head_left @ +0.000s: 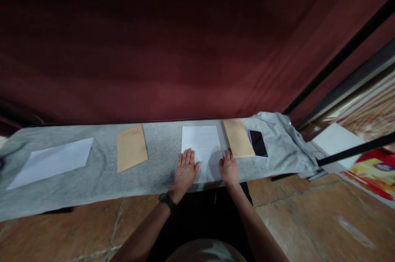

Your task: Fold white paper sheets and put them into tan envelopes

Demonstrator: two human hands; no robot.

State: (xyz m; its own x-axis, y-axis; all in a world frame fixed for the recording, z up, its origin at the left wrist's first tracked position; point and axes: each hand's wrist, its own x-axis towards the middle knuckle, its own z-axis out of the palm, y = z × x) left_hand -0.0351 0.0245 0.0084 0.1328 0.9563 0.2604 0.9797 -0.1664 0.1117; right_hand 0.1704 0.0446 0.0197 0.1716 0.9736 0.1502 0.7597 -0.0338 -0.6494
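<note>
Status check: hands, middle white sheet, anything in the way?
Left hand flat on white sheet; right hand curled at its right edge. Sheet flat, faint crosswise line. Tan envelope close on right, off the sheet.

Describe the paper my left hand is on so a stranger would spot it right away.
Find the gray cloth below the red backdrop. Between its two tan envelopes lies a white paper sheet. Unlike the white sheet at far left, it has your left hand flat on it.

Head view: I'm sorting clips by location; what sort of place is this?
Probably a makeshift indoor workspace: a grey cloth-covered table before a dark red backdrop, over a brown tiled floor.
</note>
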